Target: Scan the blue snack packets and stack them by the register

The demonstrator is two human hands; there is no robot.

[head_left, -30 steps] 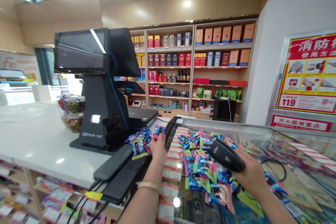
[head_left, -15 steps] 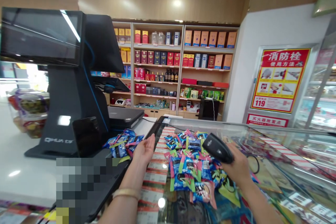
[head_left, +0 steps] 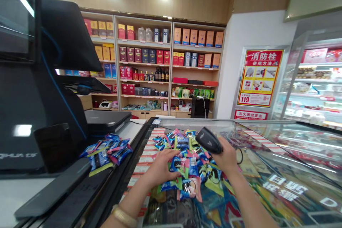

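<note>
- Here the left hand [head_left: 160, 167] lies on a pile of snack packets [head_left: 188, 165], fingers [head_left: 171, 155] spread, released
- The right hand [head_left: 227, 158] clenches a black barcode scanner [head_left: 209, 140]
- The pile sits on a glass tabletop [head_left: 269, 131]

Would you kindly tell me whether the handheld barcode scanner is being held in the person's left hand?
No, the handheld barcode scanner is gripped in the right hand, while the left hand lies on the pile of foil packets.

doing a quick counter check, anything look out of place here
The loose heap of snack packets looks odd: the packets lie unsorted on the glass counter top, in no box or rack. A smaller heap lies beside the black till. No torn packet can be made out from this view.
</note>
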